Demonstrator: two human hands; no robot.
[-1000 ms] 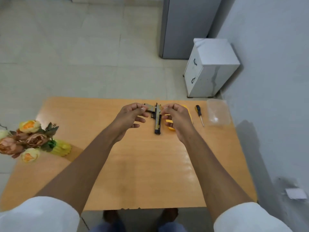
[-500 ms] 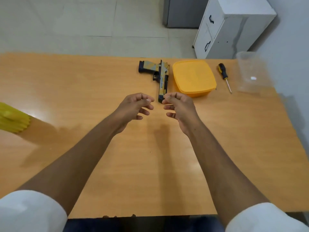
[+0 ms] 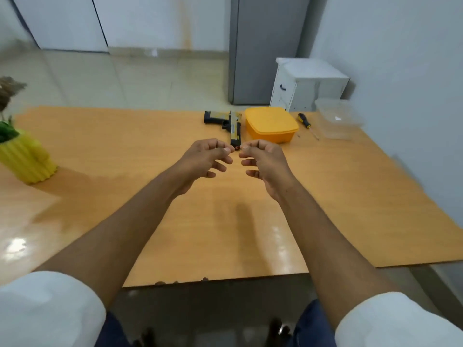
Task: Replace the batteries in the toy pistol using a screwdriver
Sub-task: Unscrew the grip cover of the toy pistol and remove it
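The toy pistol (image 3: 233,126), tan and black, lies flat on the wooden table (image 3: 150,201) with its muzzle pointing toward me. A black-and-yellow screwdriver (image 3: 305,122) rests to its right, beyond a yellow box. My left hand (image 3: 205,160) and my right hand (image 3: 264,160) hover side by side just in front of the muzzle. Their fingers are loosely curled and hold nothing. Neither hand touches the pistol.
A lidded yellow box (image 3: 271,125) sits between the pistol and the screwdriver. A clear plastic container (image 3: 337,118) stands at the far right corner. A yellow vase (image 3: 26,159) with flowers is at the left edge. A white drawer unit (image 3: 309,83) stands behind the table.
One second ago both hands were on the pistol. They have let go and pulled back toward me; the pistol stays on the table. The view has tilted upward.
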